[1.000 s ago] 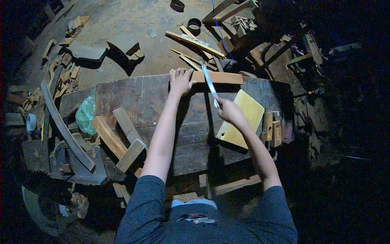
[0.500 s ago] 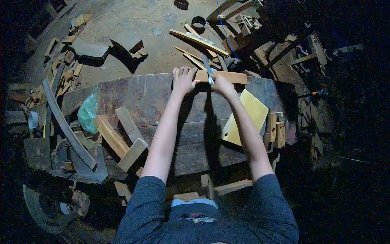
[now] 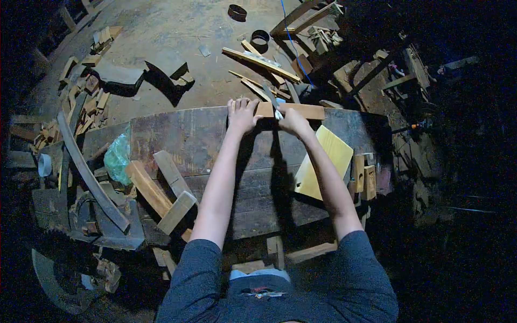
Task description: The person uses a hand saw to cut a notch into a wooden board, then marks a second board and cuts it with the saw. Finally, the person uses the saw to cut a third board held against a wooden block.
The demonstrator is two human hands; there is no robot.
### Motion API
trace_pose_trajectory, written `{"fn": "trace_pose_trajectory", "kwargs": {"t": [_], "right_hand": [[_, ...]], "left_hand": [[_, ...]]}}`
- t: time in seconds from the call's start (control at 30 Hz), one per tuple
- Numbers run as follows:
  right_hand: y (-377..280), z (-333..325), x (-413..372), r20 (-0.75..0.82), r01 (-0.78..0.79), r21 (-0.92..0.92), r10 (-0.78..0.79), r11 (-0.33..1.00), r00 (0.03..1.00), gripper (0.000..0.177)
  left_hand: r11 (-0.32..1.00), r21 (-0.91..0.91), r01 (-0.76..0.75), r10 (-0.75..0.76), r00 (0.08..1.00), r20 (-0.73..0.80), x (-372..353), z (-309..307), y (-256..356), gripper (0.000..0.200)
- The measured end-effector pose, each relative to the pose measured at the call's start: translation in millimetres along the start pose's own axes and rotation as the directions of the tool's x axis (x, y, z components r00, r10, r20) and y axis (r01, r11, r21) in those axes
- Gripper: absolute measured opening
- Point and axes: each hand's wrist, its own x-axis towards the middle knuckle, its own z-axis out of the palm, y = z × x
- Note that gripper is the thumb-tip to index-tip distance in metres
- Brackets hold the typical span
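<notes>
Wooden bar (image 3: 307,112) lies along the far edge of the dark bench (image 3: 199,140), at 1 o'clock from the bench's middle. Across it slants a long, narrow, blade-like tool (image 3: 270,96), its far end aimed at 11 o'clock. At the bar's 9 o'clock end sits the left hand (image 3: 243,116), fingers slightly apart and reaching to the far side; I cannot tell whether they clamp the wood. The right hand (image 3: 294,121), just on the near side of the bar, is closed tight around the tool's near end.

Taking the bar as centre, a pale yellow board (image 3: 336,152) lies at 5 o'clock, partly behind the right forearm, with two small wood blocks (image 3: 369,183) beside it. Toward 8 o'clock, wood offcuts (image 3: 146,185) lie on the bench near a green plastic bag (image 3: 118,159); past those, a long curved strip (image 3: 91,177) leans outward. On the floor (image 3: 177,32), thin slats (image 3: 261,63) lie at 11 o'clock, a black ring (image 3: 260,45) beyond them.
</notes>
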Motion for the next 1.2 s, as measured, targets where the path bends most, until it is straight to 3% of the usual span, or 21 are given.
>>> {"fn": "trace_pose_trajectory", "kwargs": {"t": [0.03,0.1,0.17,0.27,0.37,0.47,0.53,0.6,0.63,0.8,0.9,0.97,1.03,1.1,1.2], "right_hand": [[-5,-6,-23,0.047,-0.119,-0.026,0.120,0.993,0.992,0.037],[29,22,-44,-0.072,0.050,-0.080,-0.056,0.996,0.996,0.040],[30,22,-91,-0.037,0.019,-0.041,-0.021,0.999,0.999,0.044],[22,14,-136,0.041,-0.115,0.035,0.114,0.993,0.993,0.047],[18,17,-133,0.001,-0.110,0.085,0.111,0.990,0.994,0.048],[21,24,-80,-0.107,-0.047,0.033,0.050,0.998,0.993,0.047],[25,30,-32,-0.078,0.012,0.019,-0.010,1.000,0.997,0.041],[6,19,2,-0.047,-0.065,0.013,0.065,0.998,0.997,0.030],[24,35,42,-0.076,0.073,0.003,-0.073,0.997,0.994,0.032],[11,47,87,-0.129,-0.107,-0.077,0.097,0.991,0.987,0.026],[-7,29,52,-0.159,-0.172,-0.052,0.162,0.984,0.974,0.028],[11,35,53,-0.119,-0.118,-0.071,0.109,0.990,0.987,0.033],[4,24,6,-0.159,-0.060,-0.066,0.049,0.996,0.986,0.033],[5,19,-28,-0.065,-0.085,-0.154,0.076,0.984,0.995,0.035],[2,7,-106,-0.049,-0.081,-0.066,0.078,0.995,0.996,0.036]], "left_hand": [[1.000,0.001,-0.002,0.002,1.000,-0.001,-1,0,0,0.050],[1.000,-0.005,-0.010,0.010,1.000,-0.008,0,2,-1,0.050],[0.997,0.044,-0.060,0.065,0.990,-0.128,0,10,-5,0.048],[0.999,0.017,-0.036,0.037,0.997,-0.074,1,3,-3,0.048],[1.000,0.011,-0.028,0.029,0.999,-0.042,-1,0,-1,0.049],[0.999,0.016,-0.044,0.045,0.996,-0.072,0,2,-1,0.049],[0.999,0.026,-0.048,0.050,0.995,-0.090,-1,3,-4,0.049],[0.999,0.024,-0.042,0.043,0.999,-0.031,0,4,-4,0.051],[0.999,0.032,-0.042,0.043,0.999,-0.033,1,5,-4,0.051],[0.998,0.010,-0.059,0.060,0.993,-0.100,0,3,-3,0.049],[0.998,-0.001,-0.056,0.055,0.991,-0.124,-3,4,0,0.048],[0.999,-0.002,-0.054,0.053,0.990,-0.128,0,0,0,0.049],[0.999,0.012,-0.040,0.041,0.997,-0.072,0,0,-1,0.049],[0.997,0.038,-0.062,0.065,0.996,-0.065,1,6,-4,0.051],[0.999,0.016,-0.040,0.042,0.996,-0.077,1,5,-3,0.048]]}}
